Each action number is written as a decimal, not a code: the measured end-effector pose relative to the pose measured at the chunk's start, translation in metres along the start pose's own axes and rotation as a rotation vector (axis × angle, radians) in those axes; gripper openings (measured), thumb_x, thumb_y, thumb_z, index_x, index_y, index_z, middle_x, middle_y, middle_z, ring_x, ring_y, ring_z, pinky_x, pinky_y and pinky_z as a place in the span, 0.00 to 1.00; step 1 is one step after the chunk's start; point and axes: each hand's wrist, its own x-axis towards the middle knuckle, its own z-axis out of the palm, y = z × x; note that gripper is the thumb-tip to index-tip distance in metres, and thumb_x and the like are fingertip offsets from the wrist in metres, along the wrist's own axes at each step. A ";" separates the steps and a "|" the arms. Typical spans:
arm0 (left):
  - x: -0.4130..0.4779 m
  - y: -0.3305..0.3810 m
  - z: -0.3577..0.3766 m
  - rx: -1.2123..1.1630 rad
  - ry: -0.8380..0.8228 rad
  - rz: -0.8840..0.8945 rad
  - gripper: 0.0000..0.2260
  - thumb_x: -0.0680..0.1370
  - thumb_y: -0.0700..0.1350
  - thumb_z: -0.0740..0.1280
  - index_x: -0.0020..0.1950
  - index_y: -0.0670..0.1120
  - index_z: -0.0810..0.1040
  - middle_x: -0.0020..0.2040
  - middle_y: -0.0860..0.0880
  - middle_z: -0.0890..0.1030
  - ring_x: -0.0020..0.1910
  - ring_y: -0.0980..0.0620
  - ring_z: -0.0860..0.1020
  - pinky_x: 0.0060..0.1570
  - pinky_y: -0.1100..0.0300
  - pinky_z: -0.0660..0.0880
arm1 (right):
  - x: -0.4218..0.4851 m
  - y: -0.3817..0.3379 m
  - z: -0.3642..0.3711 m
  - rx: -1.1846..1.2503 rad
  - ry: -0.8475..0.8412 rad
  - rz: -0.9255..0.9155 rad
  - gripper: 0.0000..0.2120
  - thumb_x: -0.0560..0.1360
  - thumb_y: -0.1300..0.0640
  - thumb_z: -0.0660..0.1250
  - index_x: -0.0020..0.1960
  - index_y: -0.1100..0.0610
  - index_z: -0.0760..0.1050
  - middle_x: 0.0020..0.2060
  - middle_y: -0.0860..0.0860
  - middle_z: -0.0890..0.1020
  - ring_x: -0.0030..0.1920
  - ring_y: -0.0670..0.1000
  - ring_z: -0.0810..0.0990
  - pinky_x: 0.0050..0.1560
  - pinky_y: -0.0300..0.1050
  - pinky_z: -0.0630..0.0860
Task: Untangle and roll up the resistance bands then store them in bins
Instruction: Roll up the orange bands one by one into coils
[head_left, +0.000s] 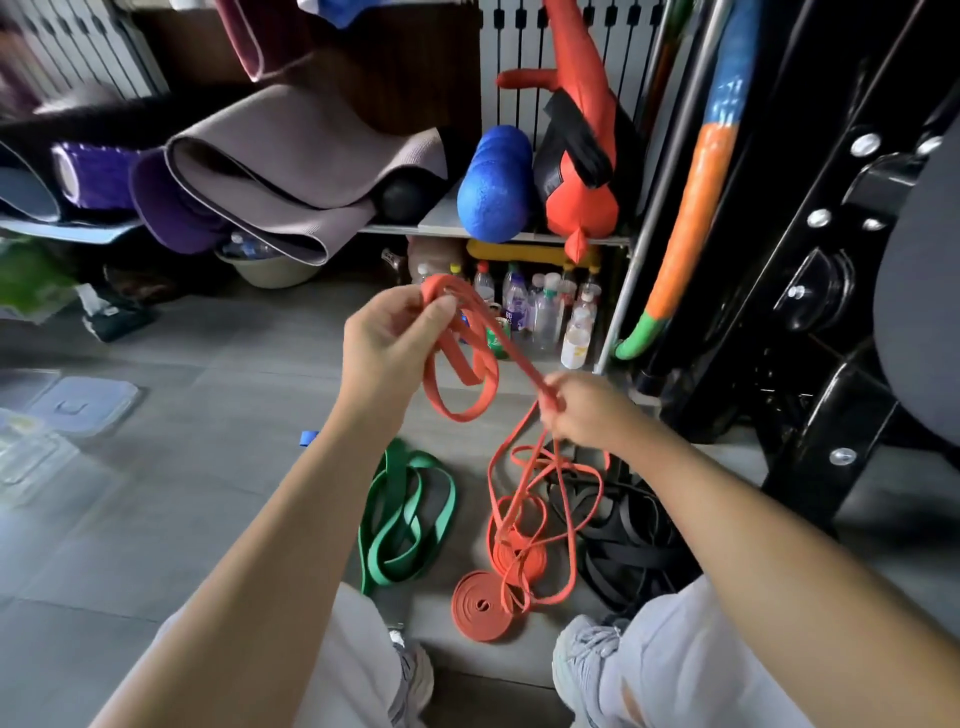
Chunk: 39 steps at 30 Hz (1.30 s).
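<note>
1. Grey floor tiles (208, 395) are seen below a shelf (493, 236) stacked with mats (291, 171).
2. An orange band (460, 374) is held up above the rolled orange coil (480, 608). Its loops are gripped by the left hand (389, 340), and one strand is pinched by the right hand (574, 410).
3. Its loose tail is piled just behind the coil.
4. A green band (410, 514) is laid left of the coil, and black bands (631, 540) are laid right of it.
5. Clear bins (78, 405) are set well left of the coil.
</note>
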 end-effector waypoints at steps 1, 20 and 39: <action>0.000 0.001 -0.002 0.012 0.013 0.011 0.02 0.76 0.37 0.67 0.47 0.41 0.79 0.36 0.50 0.82 0.34 0.58 0.81 0.37 0.66 0.76 | 0.002 0.001 -0.007 0.047 0.213 0.032 0.05 0.77 0.63 0.61 0.43 0.57 0.74 0.34 0.51 0.80 0.32 0.47 0.79 0.34 0.35 0.75; 0.009 -0.033 -0.009 0.622 -0.038 -0.118 0.09 0.73 0.48 0.70 0.34 0.56 0.75 0.30 0.55 0.80 0.25 0.64 0.73 0.26 0.75 0.66 | -0.007 -0.008 -0.046 0.392 0.793 -0.162 0.01 0.75 0.58 0.68 0.47 0.54 0.77 0.31 0.37 0.73 0.33 0.35 0.72 0.37 0.26 0.65; -0.025 0.003 0.014 0.230 -0.194 -0.197 0.08 0.77 0.40 0.67 0.40 0.51 0.77 0.38 0.48 0.82 0.38 0.47 0.81 0.44 0.50 0.81 | -0.032 -0.039 -0.038 0.291 -0.032 -0.098 0.41 0.63 0.42 0.76 0.72 0.48 0.64 0.66 0.50 0.67 0.60 0.48 0.71 0.60 0.45 0.71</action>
